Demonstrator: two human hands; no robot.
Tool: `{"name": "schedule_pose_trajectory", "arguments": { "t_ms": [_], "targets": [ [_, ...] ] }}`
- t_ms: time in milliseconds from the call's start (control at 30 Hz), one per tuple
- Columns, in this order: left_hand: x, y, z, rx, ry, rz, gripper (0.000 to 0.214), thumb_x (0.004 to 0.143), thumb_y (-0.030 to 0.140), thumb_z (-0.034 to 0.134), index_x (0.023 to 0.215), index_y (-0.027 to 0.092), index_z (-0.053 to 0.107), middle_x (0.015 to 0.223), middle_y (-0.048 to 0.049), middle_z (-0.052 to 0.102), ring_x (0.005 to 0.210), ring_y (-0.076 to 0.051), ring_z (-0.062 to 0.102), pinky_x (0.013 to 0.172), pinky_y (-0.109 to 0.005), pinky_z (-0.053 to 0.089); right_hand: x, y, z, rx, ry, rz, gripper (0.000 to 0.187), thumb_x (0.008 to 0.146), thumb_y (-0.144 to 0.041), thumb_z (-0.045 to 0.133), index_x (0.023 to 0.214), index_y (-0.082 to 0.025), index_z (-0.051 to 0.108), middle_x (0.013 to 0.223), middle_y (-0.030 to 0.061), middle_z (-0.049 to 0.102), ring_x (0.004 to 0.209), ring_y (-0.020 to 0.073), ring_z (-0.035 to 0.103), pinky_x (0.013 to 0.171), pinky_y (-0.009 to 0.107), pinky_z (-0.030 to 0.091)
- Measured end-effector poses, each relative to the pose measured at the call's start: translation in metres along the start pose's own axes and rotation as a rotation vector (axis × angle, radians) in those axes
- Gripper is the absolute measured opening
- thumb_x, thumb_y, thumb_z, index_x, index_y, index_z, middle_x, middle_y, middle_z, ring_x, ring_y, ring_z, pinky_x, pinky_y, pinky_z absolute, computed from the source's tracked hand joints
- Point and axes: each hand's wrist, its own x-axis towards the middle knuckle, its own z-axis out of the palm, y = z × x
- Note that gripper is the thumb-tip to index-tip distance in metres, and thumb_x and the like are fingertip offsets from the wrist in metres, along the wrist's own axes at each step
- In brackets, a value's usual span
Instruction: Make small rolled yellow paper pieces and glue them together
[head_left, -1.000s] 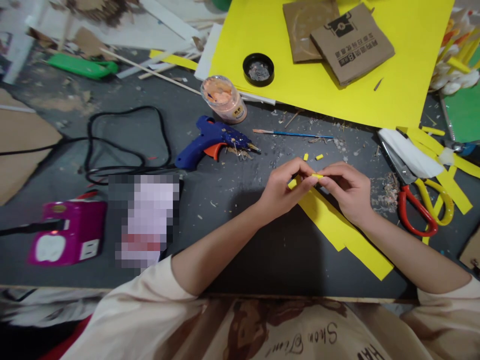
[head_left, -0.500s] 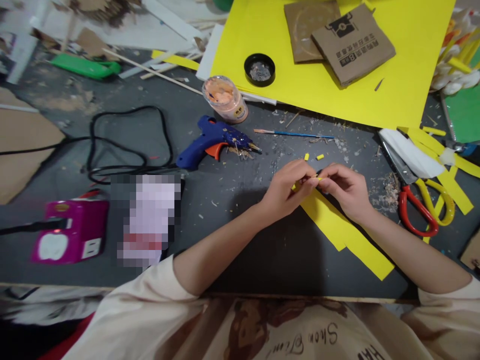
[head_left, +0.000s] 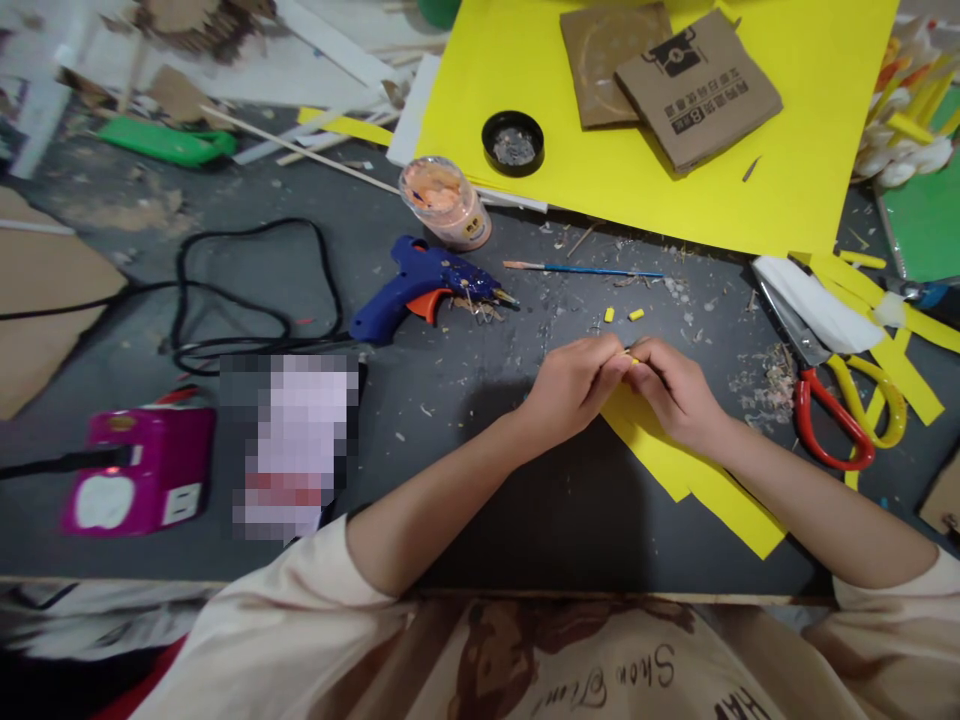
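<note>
My left hand (head_left: 574,385) and my right hand (head_left: 671,390) meet fingertip to fingertip. Both pinch a small piece of yellow paper (head_left: 634,361), mostly hidden by the fingers. Yellow paper strips (head_left: 739,515) lie on the table under and below my hands. Just beyond the fingers are two tiny yellow paper rolls (head_left: 636,315). A thin blue paintbrush (head_left: 592,270) rests farther off, with a blue glue gun (head_left: 420,285) to its left.
Scissors with red and yellow handles (head_left: 832,410) lie at right among yellow strips. An open jar (head_left: 457,210) stands near a large yellow sheet (head_left: 720,215) bearing cardboard pieces (head_left: 701,95) and a black lid (head_left: 513,143). A purple box (head_left: 146,465), black cord (head_left: 259,225) and phone (head_left: 300,440) occupy the left.
My fingers have drawn closer together around the small yellow paper, covering more of it. My right hand has turned inward and shifted slightly left. The view has moved a little.
</note>
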Motion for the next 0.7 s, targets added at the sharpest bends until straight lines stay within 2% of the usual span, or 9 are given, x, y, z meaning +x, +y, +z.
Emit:
{"name": "schedule_pose_trajectory", "arguments": {
  "t_ms": [167, 300, 367, 433, 500, 567, 633, 700],
  "targets": [
    [-0.0011, 0.0010, 0.0001, 0.049, -0.012, -0.005, 0.039, 0.096, 0.036, 0.030, 0.061, 0.019, 0.034, 0.051, 0.0048, 0.036, 0.045, -0.008, 0.034, 0.047, -0.022, 0.026, -0.0034, 0.0000, 0.0019, -0.083, -0.026, -0.033, 0.020, 0.093, -0.028, 0.034, 0.074, -0.022, 0.039, 0.066, -0.0011, 0.045, 0.058, 0.0116, 0.043, 0.054, 0.025, 0.035],
    [-0.0010, 0.0014, 0.0000, -0.042, 0.009, 0.015, 0.044, 0.095, 0.036, 0.033, 0.055, 0.018, 0.032, 0.048, 0.0054, 0.030, 0.043, -0.007, 0.029, 0.044, -0.022, 0.023, -0.0050, -0.0012, 0.0016, -0.088, -0.047, -0.055, 0.023, 0.093, -0.027, 0.035, 0.071, -0.022, 0.037, 0.062, -0.0021, 0.043, 0.054, 0.0110, 0.041, 0.051, 0.024, 0.033],
    [-0.0012, 0.0009, 0.0001, -0.145, 0.054, -0.014, 0.048, 0.095, 0.037, 0.034, 0.052, 0.018, 0.031, 0.046, 0.0052, 0.029, 0.042, -0.006, 0.028, 0.044, -0.023, 0.024, -0.0061, -0.0013, 0.0014, -0.052, -0.010, -0.074, 0.025, 0.094, -0.029, 0.034, 0.070, -0.022, 0.038, 0.061, -0.0023, 0.043, 0.054, 0.0107, 0.042, 0.051, 0.024, 0.033],
    [-0.0014, -0.0002, 0.0002, -0.230, 0.133, -0.079, 0.049, 0.095, 0.040, 0.033, 0.051, 0.017, 0.034, 0.048, 0.0042, 0.033, 0.044, -0.007, 0.031, 0.046, -0.023, 0.027, -0.0072, -0.0009, 0.0011, 0.004, 0.083, -0.070, 0.028, 0.095, -0.031, 0.034, 0.069, -0.022, 0.040, 0.060, -0.0025, 0.042, 0.054, 0.0104, 0.042, 0.052, 0.025, 0.034],
    [-0.0013, -0.0016, 0.0003, -0.286, 0.194, -0.137, 0.044, 0.095, 0.041, 0.034, 0.059, 0.017, 0.044, 0.054, 0.0029, 0.044, 0.049, -0.007, 0.040, 0.049, -0.022, 0.034, -0.0079, -0.0001, 0.0006, 0.059, 0.168, -0.015, 0.030, 0.096, -0.031, 0.034, 0.069, -0.021, 0.041, 0.059, -0.0030, 0.042, 0.054, 0.0097, 0.043, 0.054, 0.025, 0.035],
    [-0.0008, -0.0027, 0.0003, -0.309, 0.181, -0.142, 0.028, 0.092, 0.040, 0.044, 0.081, 0.017, 0.055, 0.069, 0.0005, 0.055, 0.060, -0.008, 0.051, 0.057, -0.021, 0.042, -0.0077, 0.0004, -0.0002, 0.092, 0.190, 0.052, 0.031, 0.097, -0.030, 0.034, 0.068, -0.021, 0.043, 0.058, -0.0035, 0.043, 0.053, 0.0089, 0.043, 0.054, 0.024, 0.035],
    [0.0001, -0.0031, 0.0003, -0.292, 0.133, -0.078, 0.022, 0.088, 0.034, 0.053, 0.103, 0.018, 0.056, 0.085, -0.0028, 0.062, 0.073, -0.010, 0.059, 0.067, -0.022, 0.047, -0.0063, 0.0004, -0.0009, 0.091, 0.172, 0.079, 0.031, 0.096, -0.031, 0.035, 0.068, -0.021, 0.043, 0.058, -0.0039, 0.044, 0.052, 0.0085, 0.043, 0.054, 0.024, 0.035],
    [0.0010, -0.0030, 0.0004, -0.218, 0.101, 0.000, 0.026, 0.087, 0.027, 0.056, 0.111, 0.018, 0.055, 0.092, -0.0051, 0.065, 0.080, -0.011, 0.061, 0.074, -0.024, 0.049, -0.0042, -0.0001, -0.0016, 0.068, 0.150, 0.060, 0.032, 0.096, -0.032, 0.035, 0.068, -0.021, 0.044, 0.058, -0.0040, 0.044, 0.053, 0.0084, 0.043, 0.054, 0.024, 0.035]
  ]
}}
